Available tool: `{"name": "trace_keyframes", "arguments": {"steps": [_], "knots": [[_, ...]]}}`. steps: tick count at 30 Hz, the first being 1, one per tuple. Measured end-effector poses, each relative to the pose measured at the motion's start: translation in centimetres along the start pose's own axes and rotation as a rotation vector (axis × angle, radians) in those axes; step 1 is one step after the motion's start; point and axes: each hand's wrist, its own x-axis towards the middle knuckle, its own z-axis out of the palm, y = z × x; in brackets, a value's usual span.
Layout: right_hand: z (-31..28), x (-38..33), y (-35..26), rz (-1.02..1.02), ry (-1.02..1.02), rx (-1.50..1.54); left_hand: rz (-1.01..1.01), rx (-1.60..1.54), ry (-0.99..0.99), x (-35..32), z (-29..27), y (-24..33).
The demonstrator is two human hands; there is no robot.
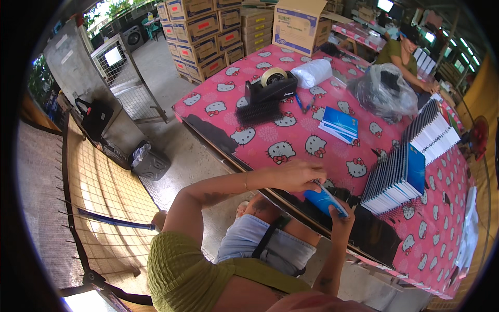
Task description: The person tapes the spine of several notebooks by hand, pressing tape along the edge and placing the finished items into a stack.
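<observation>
Over the table's near edge I hold a blue-covered notebook point(323, 199), tilted. My right hand point(343, 217) is closed round its near end, thumb on the cover. My left hand point(302, 176) is bent over the far end, fingers pinched together at its corner; any small part between the fingertips is hidden. To the right stand rows of spiral-bound notebooks point(391, 182), black coils up, with another row point(430, 132) behind. A few loose blue notebooks point(339, 125) lie farther in. Black binding coils point(257, 113) are heaped at the left, near blue-handled pliers point(301, 104).
A tape dispenser point(270, 86), a white plastic roll point(312, 73) and a clear bag point(382, 93) sit on the pink-covered table point(270, 134). Behind are an open carton point(299, 28) and stacked boxes point(205, 44). A co-worker point(397, 54) sits at the far right.
</observation>
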Motion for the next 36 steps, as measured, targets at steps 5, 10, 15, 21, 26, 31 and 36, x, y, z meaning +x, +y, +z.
{"name": "trace_keyframes", "arguments": {"steps": [5, 10, 15, 21, 26, 31, 36], "knots": [[1.0, -0.7, -1.5, 0.081, 0.195, 0.064, 0.007, 0.568, 0.371, 0.9, 3.3, 3.4], [1.7, 0.2, -1.7, 0.035, 0.236, 0.045, -0.086, 0.5, 0.291, -1.9, 9.0, 2.5], [1.2, 0.0, -1.6, 0.133, 0.142, 0.11, -0.092, 0.57, 0.304, -2.0, 8.4, 3.2], [0.8, 0.2, -2.4, 0.143, 0.078, 0.21, -0.083, 0.63, 0.378, 2.0, 4.7, 3.8], [0.5, 0.6, -1.0, 0.099, 0.003, 0.152, -0.013, 0.609, 0.279, 0.4, 7.8, 3.6], [0.8, 1.0, 0.6, 0.132, 0.016, 0.067, -0.013, 0.496, 0.209, -0.6, 9.5, 3.2], [0.8, 1.0, 0.8, 0.021, -0.021, 0.035, -0.09, 0.632, 0.277, 1.6, 7.1, 3.7]]}}
